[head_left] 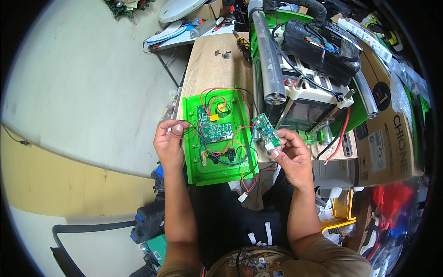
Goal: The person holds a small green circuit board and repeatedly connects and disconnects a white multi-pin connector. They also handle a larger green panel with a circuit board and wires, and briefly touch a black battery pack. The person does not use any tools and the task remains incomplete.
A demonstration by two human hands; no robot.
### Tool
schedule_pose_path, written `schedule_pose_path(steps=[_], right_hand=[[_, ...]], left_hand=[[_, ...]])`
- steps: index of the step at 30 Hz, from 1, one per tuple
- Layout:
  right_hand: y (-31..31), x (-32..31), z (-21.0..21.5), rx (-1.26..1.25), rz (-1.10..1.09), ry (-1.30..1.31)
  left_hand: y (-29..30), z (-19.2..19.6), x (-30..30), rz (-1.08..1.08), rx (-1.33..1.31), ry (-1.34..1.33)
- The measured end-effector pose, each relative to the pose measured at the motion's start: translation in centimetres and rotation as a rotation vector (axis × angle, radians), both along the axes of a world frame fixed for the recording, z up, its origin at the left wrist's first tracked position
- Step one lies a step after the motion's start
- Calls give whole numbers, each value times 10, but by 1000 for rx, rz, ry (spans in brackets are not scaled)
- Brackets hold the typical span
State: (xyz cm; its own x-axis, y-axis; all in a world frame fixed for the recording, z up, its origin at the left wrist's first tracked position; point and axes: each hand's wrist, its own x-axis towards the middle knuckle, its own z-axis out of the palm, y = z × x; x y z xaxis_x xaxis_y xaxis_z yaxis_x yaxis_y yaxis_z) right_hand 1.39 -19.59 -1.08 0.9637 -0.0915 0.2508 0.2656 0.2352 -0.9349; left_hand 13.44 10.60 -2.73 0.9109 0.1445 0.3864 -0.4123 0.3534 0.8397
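My view, colours only. Plastic panel (217, 168) at centre: bright green. Circuit board (213, 125) on it: darker green, yellow part on top; wires (230, 145) looped over it red, blue, black. Small circuit board (268, 132) in my right hand (291, 159): green, white connector at end. Thin wires by my left hand (169, 144): red, black. Wooden bench (217, 69) at 12 o'clock: pale tan. Cardboard box (390, 134) at 3 o'clock: brown, black print. Floor (83, 83) at 9 o'clock: grey-beige.

Glossy green plastic panel (217, 161), matt wooden board (217, 69), dull grey metal tube (267, 60), brown cardboard box (392, 138).
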Motion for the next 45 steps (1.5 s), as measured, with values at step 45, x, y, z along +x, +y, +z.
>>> schedule_pose_path(steps=[45], right_hand=[[-12,2,2,-247,-47,-36]], left_hand=[[-229,274,72,-545,1185,-593]])
